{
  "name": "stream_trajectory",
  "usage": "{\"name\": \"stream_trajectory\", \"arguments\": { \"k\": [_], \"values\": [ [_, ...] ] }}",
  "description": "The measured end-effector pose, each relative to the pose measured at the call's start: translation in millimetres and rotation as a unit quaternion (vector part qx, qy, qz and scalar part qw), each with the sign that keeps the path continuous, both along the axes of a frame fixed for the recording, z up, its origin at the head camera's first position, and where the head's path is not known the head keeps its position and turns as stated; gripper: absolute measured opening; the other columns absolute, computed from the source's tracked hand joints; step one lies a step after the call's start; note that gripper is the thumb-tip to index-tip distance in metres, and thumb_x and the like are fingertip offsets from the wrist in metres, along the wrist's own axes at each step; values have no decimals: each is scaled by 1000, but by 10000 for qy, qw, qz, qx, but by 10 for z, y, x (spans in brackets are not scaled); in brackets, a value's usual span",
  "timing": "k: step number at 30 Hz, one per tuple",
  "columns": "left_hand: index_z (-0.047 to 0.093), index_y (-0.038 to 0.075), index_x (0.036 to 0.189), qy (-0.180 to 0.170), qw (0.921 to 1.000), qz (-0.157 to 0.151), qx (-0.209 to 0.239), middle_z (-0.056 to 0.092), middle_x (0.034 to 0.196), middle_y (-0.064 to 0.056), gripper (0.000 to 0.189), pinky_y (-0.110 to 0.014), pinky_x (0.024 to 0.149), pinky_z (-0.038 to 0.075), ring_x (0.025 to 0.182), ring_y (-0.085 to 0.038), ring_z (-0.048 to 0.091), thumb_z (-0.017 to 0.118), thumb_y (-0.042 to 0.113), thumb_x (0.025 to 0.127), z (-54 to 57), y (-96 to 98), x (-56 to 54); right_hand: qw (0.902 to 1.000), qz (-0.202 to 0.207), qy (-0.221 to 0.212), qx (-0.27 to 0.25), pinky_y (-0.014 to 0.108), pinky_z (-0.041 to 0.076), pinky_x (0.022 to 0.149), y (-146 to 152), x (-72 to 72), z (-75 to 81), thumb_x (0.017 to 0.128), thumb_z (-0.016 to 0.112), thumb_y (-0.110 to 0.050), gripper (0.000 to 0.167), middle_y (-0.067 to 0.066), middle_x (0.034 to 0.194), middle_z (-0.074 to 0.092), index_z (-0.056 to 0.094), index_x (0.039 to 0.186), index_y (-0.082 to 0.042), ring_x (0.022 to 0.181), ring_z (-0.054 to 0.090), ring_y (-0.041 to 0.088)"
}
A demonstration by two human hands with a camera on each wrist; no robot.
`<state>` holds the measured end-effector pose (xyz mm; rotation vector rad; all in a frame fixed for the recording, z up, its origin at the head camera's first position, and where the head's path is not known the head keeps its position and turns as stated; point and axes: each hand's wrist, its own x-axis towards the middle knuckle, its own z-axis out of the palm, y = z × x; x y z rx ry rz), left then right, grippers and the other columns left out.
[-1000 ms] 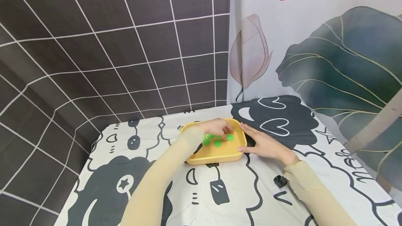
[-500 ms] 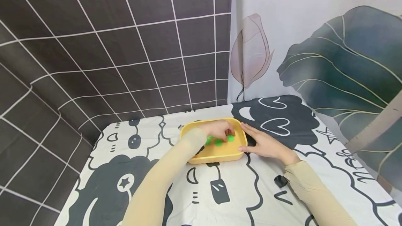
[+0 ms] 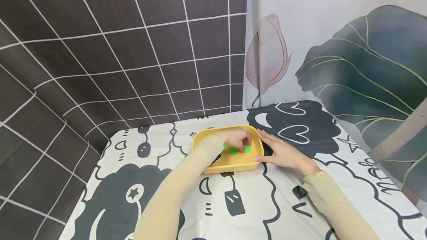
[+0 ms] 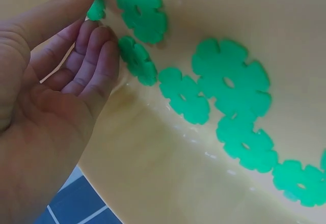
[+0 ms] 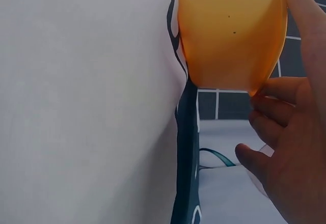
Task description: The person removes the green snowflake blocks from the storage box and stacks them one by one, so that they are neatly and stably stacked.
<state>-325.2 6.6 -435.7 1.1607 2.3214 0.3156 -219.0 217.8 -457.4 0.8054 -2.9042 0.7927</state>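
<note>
A shallow yellow tray lies on the patterned cloth with several green flower-shaped discs on its bottom. My left hand reaches down into the tray, fingers curled. In the left wrist view, its thumb tip overlaps one green flower-shaped disc at the top left, and the thumb and fingers pinch there; the other fingers fold beside a neighbouring disc. My right hand rests against the tray's right end, fingers fairly straight, with thumb and fingertips spread along the rim. The right wrist view shows its fingertips touching the tray's corner.
A white cloth with black cartoon prints covers the surface. A dark tiled-pattern curtain hangs behind, and a floral curtain is at the right. A small black object sits beside the right wrist.
My left hand has moved slightly right and toward me inside the tray, with the disc at its fingertips shifting a little. My right hand stays at the rim.
</note>
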Motion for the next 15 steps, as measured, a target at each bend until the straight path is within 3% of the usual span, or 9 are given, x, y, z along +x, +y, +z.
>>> {"name": "stream_trajectory", "arguments": {
  "k": [8,15],
  "values": [
    [68,5,109,6,9999,110,-6,65,98,1,28,-16,81,47,89,-11,58,80,5,84,31,41,15,9971,106,544,520,53,23,119,12,2,18,87,65,-65,100,19,160,31,32,155,1,148,29,34],
    [67,6,108,10,9998,220,2,64,95,1,27,-17,78,47,86,-10,57,80,5,84,18,51,33,9914,120,900,946,55,24,118,2,12,-5,90,59,-68,97,18,160,33,34,154,2,148,30,33]
  ]
}}
